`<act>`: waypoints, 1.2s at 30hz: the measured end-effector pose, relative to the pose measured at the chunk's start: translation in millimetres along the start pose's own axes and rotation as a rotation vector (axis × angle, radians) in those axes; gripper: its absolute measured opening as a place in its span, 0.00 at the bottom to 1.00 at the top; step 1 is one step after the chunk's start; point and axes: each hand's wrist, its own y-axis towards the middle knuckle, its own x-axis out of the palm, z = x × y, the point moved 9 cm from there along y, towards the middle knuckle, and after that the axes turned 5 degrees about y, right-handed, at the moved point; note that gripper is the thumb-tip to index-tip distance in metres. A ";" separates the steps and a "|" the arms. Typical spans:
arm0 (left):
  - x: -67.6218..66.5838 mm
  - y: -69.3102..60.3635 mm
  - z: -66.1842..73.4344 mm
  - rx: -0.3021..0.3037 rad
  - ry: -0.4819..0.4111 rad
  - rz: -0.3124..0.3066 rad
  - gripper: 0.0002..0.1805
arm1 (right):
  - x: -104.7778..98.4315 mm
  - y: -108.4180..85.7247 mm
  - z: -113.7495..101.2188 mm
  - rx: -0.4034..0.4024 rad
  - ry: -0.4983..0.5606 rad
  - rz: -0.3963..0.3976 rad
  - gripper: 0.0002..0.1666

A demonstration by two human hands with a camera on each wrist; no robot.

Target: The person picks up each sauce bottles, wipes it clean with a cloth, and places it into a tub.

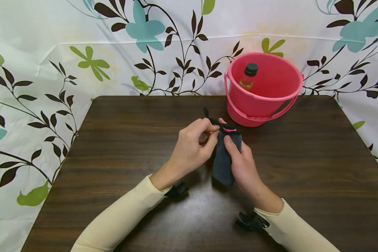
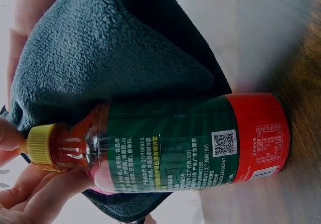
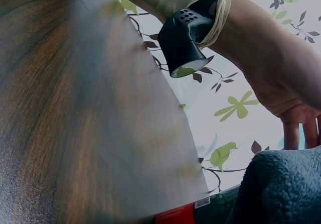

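Note:
In the head view my left hand (image 1: 193, 145) is at the top of a sauce bottle, mostly hidden behind it. The left wrist view shows the bottle (image 2: 173, 138) with its green and red label. Fingers of that hand pinch the tip of the yellow cap (image 2: 41, 144), and others curl at the neck. My right hand (image 1: 242, 162) grips a folded dark grey-blue cloth (image 1: 222, 162), thumb on its near face. A narrow pink patch shows between the cloth's dark edges. The fuzzy cloth (image 2: 115, 48) lies against the bottle's side. In the right wrist view the cloth (image 3: 281, 189) covers much of the bottle.
Beyond the hands, a pink bucket (image 1: 264, 105) stands at the table's back edge. Inside it is a dark-capped bottle (image 1: 248, 77) of amber liquid. A brown wood-grain table (image 1: 129, 140) lies below, with a leaf-patterned sheet (image 1: 182, 42) behind it.

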 end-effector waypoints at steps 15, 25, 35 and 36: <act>4.0 1.2 2.7 0.023 0.012 0.009 0.02 | -13.6 -1.3 23.8 0.061 0.029 0.131 0.26; 1.6 -0.3 2.7 0.032 0.042 0.026 0.04 | -19.8 -2.2 46.5 0.175 -0.001 0.181 0.25; 2.7 -0.4 2.1 0.036 0.039 0.017 0.05 | -23.0 -3.0 49.8 0.187 -0.010 0.173 0.26; 2.8 -0.5 2.1 0.035 0.039 0.017 0.05 | -23.5 -3.1 50.4 0.191 -0.008 0.173 0.26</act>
